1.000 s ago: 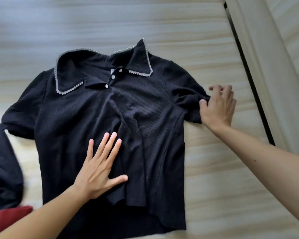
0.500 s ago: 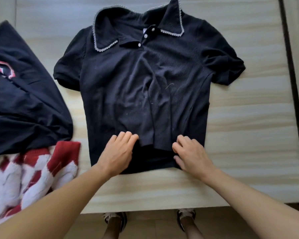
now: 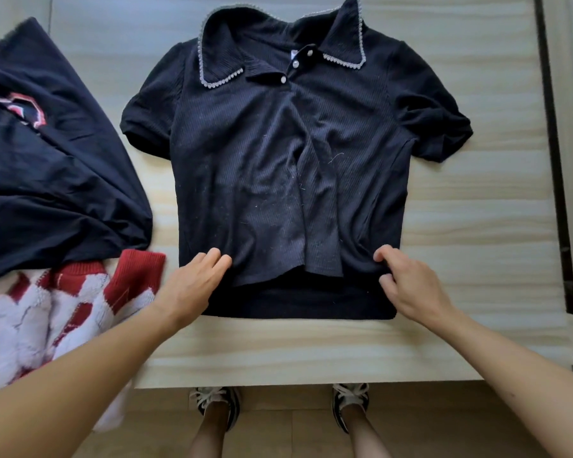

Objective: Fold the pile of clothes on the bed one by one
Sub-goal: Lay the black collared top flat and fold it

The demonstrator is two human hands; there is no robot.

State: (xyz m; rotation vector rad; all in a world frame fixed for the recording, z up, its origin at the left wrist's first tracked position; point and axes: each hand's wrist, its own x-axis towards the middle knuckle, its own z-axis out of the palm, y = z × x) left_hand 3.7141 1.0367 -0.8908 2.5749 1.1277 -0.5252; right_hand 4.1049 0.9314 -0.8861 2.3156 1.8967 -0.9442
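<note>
In the head view, the black polo shirt point(image 3: 278, 180) lies face up on the bed point(image 3: 477, 233), collar away from you and hem near the front edge. Your left hand point(image 3: 196, 285) rests on the left part of the hem with bent fingertips; I cannot tell if it pinches the cloth, because the thumb is hidden. Your right hand point(image 3: 407, 285) seems to pinch the right part of the hem between thumb and curled fingers.

The risks, as I judge them:
- A long ridge point(image 3: 311, 193) runs down the middle of the front. If you fold now, it stays pressed inside.
- The front layer ends higher than the back layer, so an uneven pull can twist the hem.
- The navy garment point(image 3: 53, 180) and the red and white knit point(image 3: 47, 309) lie just beside; a wide sweep of the left arm can drag them.
</note>
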